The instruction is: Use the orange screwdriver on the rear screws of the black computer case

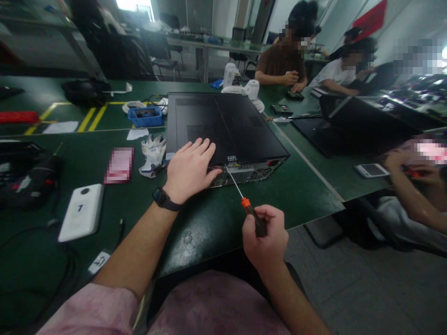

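Note:
A black computer case lies on its side on the green table, its rear panel of ports and vents facing me. My left hand rests flat on the near left part of the case, fingers stretched out and the thumb at the rear edge. In my right hand is a screwdriver with a dark and orange handle. Its thin shaft points up and left, and the tip meets the rear edge of the case just right of my left thumb. Whether a screw sits under the tip is too small to tell.
Left of the case lie work gloves, a blue tray of small parts, a pink packet and a white power bank near cables. A small white fan stands behind. Co-workers sit at right, beside a phone and black panels.

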A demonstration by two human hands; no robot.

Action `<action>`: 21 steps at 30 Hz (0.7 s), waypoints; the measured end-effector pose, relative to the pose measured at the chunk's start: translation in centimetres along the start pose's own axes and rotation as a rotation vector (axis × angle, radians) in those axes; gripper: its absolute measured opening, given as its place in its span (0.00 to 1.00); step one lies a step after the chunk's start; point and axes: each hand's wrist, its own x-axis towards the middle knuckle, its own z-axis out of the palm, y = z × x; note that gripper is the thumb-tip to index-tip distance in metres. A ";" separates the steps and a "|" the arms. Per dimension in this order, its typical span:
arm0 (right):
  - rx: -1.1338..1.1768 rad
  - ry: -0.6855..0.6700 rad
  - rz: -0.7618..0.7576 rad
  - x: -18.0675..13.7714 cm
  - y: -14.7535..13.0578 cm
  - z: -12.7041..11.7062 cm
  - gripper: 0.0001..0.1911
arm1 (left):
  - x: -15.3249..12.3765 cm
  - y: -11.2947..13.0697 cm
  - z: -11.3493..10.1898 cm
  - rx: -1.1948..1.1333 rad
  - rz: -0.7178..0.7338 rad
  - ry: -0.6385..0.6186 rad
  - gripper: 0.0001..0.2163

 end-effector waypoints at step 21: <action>0.003 0.034 -0.032 -0.8 0.4 0.0 0.09 | 0.0 0.0 0.0 -0.024 -0.009 -0.003 0.30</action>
